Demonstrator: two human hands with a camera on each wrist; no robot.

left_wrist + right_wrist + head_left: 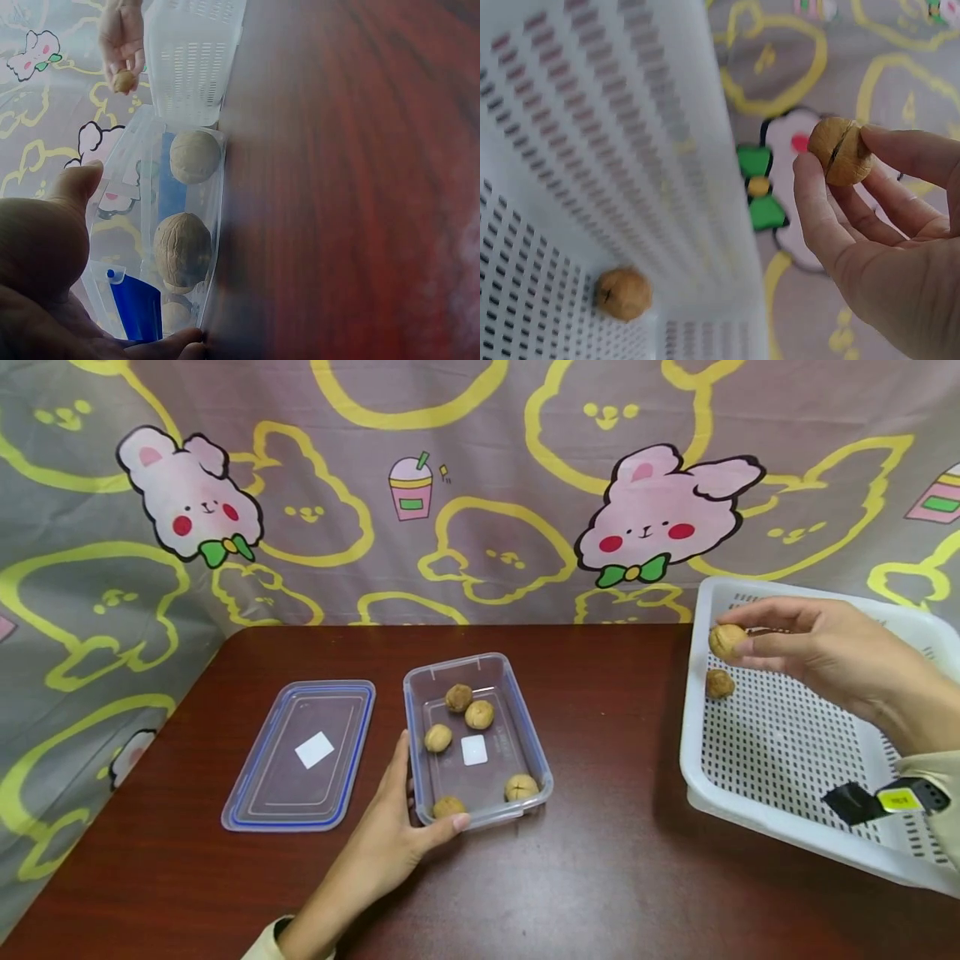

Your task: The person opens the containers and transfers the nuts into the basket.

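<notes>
My right hand (832, 652) pinches a tan walnut (841, 150) between thumb and fingertips, raised over the left side of the white basket (795, 831). Another walnut (623, 292) sits on the basket's floor in a corner, below the hand. The left hand (390, 827) holds the near left corner of a clear plastic container (528, 727), fingers along its left wall and thumb at the front rim. Several walnuts lie inside the container, one (448, 807) close beside the thumb. A white square label (474, 749) shows on the container's bottom.
Left of the container, a clear lid (300, 756) with a blue seal lies flat on the dark wooden table (592, 860). A patterned curtain (480, 477) hangs along the table's back edge. The basket's raised wall stands between its inside and the container.
</notes>
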